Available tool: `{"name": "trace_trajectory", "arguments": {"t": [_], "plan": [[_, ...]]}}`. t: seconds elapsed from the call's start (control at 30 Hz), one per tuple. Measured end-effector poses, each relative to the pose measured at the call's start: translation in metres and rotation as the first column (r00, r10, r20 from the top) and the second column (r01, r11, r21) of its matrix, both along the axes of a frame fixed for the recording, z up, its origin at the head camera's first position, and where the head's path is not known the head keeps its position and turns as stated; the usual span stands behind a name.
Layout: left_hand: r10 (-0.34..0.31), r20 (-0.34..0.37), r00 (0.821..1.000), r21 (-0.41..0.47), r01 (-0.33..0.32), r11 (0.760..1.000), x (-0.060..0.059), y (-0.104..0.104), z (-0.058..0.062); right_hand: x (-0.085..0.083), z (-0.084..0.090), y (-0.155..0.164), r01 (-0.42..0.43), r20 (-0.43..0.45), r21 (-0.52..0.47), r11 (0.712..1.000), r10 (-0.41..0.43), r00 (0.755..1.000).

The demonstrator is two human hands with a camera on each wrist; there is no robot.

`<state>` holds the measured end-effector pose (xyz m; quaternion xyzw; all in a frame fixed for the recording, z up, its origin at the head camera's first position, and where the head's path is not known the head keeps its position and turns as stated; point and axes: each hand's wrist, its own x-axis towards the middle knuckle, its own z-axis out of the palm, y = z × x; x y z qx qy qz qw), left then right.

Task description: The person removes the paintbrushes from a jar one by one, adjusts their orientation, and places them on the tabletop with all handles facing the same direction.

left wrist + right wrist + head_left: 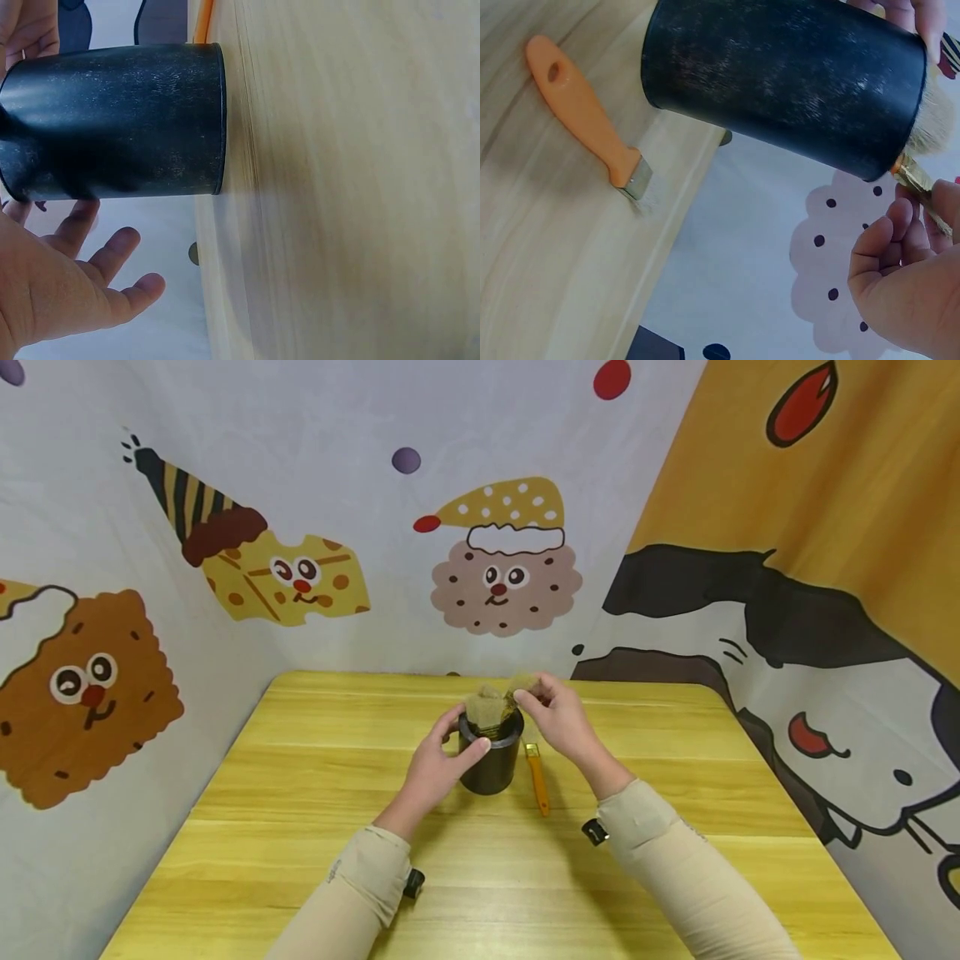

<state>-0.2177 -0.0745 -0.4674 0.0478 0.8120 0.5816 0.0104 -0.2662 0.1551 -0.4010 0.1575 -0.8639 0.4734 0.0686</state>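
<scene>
Two arms in tan sleeves reach out over the yellow wooden table (315,827). Each wrist has a small black strap with a camera on it.

A black cup (491,762) stands upright near the middle of the table. 2 brushes stand in it with their pale bristles (486,705) sticking up over the rim. Their handles are down inside the cup, so I cannot see them.

The left hand (438,768) is curled around the left side of the cup, and its thumb rests on the rim. In the left wrist view the fingers look loose and spread beside the cup, so the hold is light.

The right hand (558,714) is up by the right side of the rim. Its fingers are bent, and the fingertips (525,696) pinch the top of 1 brush (922,184). In the right wrist view you can see the gold band of that brush by the fingers.

Another brush with an orange handle (537,781) lies flat on the table, just to the right of the cup and not touching it. Its bristle end points away from the person.

Cloth walls with cartoon cookie faces stand around the table.
</scene>
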Motion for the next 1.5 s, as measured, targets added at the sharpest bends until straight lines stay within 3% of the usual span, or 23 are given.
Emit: {"name": "trace_trajectory", "arguments": {"t": [0.33, 0.83, 1.07, 1.5], "plan": [[0.002, -0.002, 1.000, 0.010, -0.002, 1.000, -0.001, 0.001, -0.001, -0.002, 0.012, 0.011, 0.008, -0.067, -0.073, 0.997, -0.013, 0.998], [0.002, 0.005, 1.000, 0.017, -0.002, 1.000, 0.000, 0.001, 0.000, -0.004, 0.018, 0.037, 0.101, 0.019, -0.211, 0.972, -0.099, 0.995], [0.008, 0.011, 1.000, 0.008, -0.008, 1.000, 0.000, 0.002, 0.001, -0.005, 0.019, 0.048, 0.136, 0.071, -0.318, 0.938, -0.120, 0.990], [0.012, -0.004, 1.000, 0.002, -0.012, 1.000, 0.000, 0.002, 0.001, -0.007, 0.016, 0.075, 0.236, 0.296, -0.480, 0.845, -0.098, 0.950]]}}
